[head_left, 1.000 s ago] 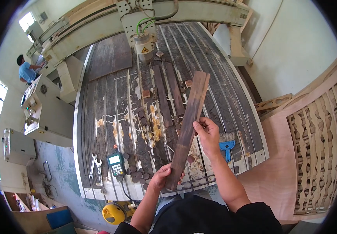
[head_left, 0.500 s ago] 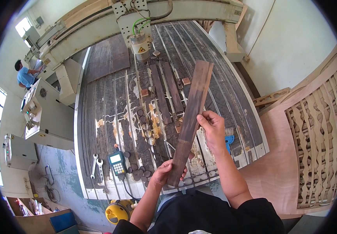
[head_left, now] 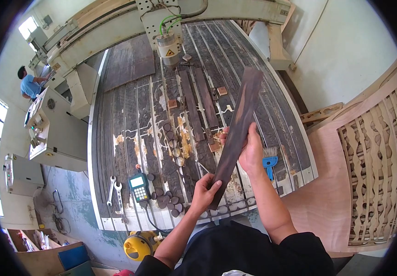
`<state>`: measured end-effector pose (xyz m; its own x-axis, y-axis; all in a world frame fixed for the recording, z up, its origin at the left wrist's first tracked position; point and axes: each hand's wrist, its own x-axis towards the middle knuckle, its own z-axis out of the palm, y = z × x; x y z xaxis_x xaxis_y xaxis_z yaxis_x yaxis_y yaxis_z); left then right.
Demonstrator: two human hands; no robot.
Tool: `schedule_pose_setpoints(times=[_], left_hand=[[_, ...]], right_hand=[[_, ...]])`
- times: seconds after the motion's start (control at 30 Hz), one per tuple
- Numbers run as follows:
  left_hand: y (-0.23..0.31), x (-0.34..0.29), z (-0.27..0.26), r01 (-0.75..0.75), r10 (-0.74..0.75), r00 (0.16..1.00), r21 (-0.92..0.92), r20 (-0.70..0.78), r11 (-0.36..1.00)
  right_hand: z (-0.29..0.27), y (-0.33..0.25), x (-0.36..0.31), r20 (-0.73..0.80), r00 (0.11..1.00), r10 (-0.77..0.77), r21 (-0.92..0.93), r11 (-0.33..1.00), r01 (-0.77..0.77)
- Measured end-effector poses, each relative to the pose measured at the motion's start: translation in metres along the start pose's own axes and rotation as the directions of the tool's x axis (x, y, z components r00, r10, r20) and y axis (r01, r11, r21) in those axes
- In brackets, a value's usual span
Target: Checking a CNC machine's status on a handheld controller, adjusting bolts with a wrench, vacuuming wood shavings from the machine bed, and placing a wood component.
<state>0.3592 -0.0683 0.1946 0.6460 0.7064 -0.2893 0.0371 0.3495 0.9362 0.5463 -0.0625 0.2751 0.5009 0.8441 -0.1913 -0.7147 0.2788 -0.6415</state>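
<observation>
A long dark brown wooden board [head_left: 240, 131] slants in front of me above the machine bed, its far end up and to the right. My left hand [head_left: 204, 192] grips its near end, thumb on top. Farther up, my right hand [head_left: 252, 149] holds the board by its edges, with fingertips showing at the left edge and the thumb side at the right. Beyond it on the bed, two dark wood strips [head_left: 190, 108] lie side by side, with small reddish wood blocks [head_left: 173, 104] next to them.
Over the slotted bed [head_left: 283, 124] hangs a spindle [head_left: 167, 49]. Near its front edge lie a keypad controller [head_left: 139, 187], wrenches [head_left: 111, 191], dark round discs [head_left: 164, 201] and a blue-handled brush [head_left: 269, 164]. A wooden lattice panel [head_left: 378, 165] stands right; a person in blue [head_left: 31, 85] is far left.
The board has turned, and a darker face shows; its far end has shifted right. My right hand has changed from a thumb-on-top pinch to a hold across the edges. My left hand moved slightly up and right.
</observation>
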Motion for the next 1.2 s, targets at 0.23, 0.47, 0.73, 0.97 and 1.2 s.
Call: schedule_pose_setpoints(times=[0.23,0.47,0.73,0.97,1.2], left_hand=[[-0.001,-0.006,0.006,-0.131,0.154,0.976,0.151,-0.155,0.98],[0.01,-0.015,0.013,-0.324,0.467,0.877,0.577,-0.114,0.75],[-0.009,-0.007,0.019,-0.292,0.533,0.825,0.666,-0.188,0.687],[-0.05,0.031,0.013,-0.248,0.386,0.896,0.473,-0.221,0.845],[-0.109,0.159,-0.138,-0.12,0.72,0.598,0.848,-0.353,0.516]], right_hand=[[-0.016,0.013,0.012,0.064,0.992,-0.105,-0.356,0.927,0.121],[-0.036,0.021,0.02,0.145,0.989,0.02,0.0,1.0,-0.02],[-0.024,0.039,0.006,0.028,0.985,-0.17,-0.759,0.638,0.132],[-0.063,0.052,0.036,0.003,0.972,-0.235,-0.982,0.182,0.047],[-0.105,0.073,0.158,0.343,0.875,-0.342,-0.927,-0.271,0.257]])
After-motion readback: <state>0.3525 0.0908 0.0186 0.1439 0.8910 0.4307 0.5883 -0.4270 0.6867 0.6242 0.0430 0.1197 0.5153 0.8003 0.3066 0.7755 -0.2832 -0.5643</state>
